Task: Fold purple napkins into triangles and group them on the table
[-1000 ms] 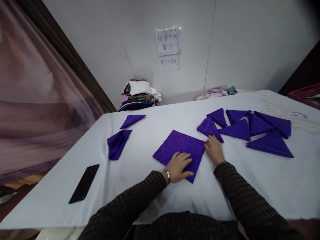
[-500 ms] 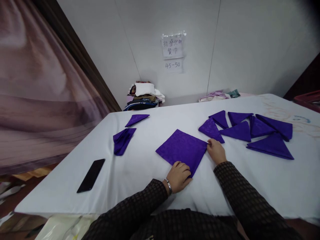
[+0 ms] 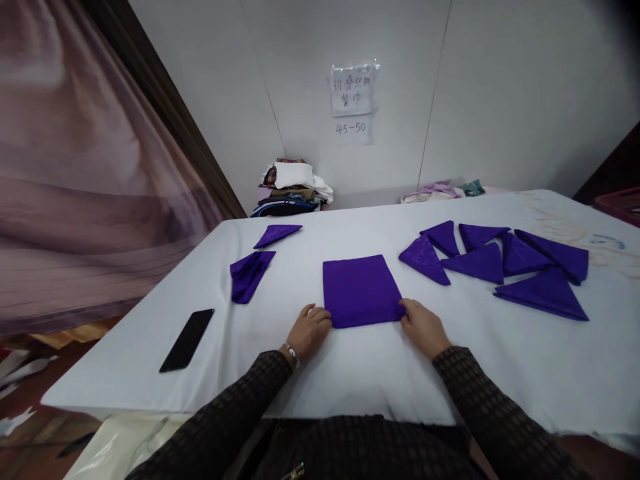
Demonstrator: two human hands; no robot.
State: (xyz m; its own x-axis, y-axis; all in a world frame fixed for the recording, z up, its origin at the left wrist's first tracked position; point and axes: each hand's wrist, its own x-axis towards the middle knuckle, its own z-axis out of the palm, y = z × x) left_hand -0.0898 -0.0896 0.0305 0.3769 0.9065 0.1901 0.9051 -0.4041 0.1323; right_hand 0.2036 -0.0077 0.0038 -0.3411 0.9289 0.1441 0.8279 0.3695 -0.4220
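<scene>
Right hand (image 3: 423,328) is pinching and left hand (image 3: 309,333), grip unclear, is touching near corners of the purple napkin (image 3: 359,291) lying squarely beyond them.

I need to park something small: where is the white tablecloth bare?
Bare tablecloth shows between the black phone and the left hand, and right of the right hand, nearer the body than the purple triangles. Crowded: among those triangles, and tight between them and the purple square.

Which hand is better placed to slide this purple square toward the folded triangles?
Probably the right hand: it pinches the purple square by its near right corner and sits closer to the folded triangles. The left hand, at the near left corner, is farther.
</scene>
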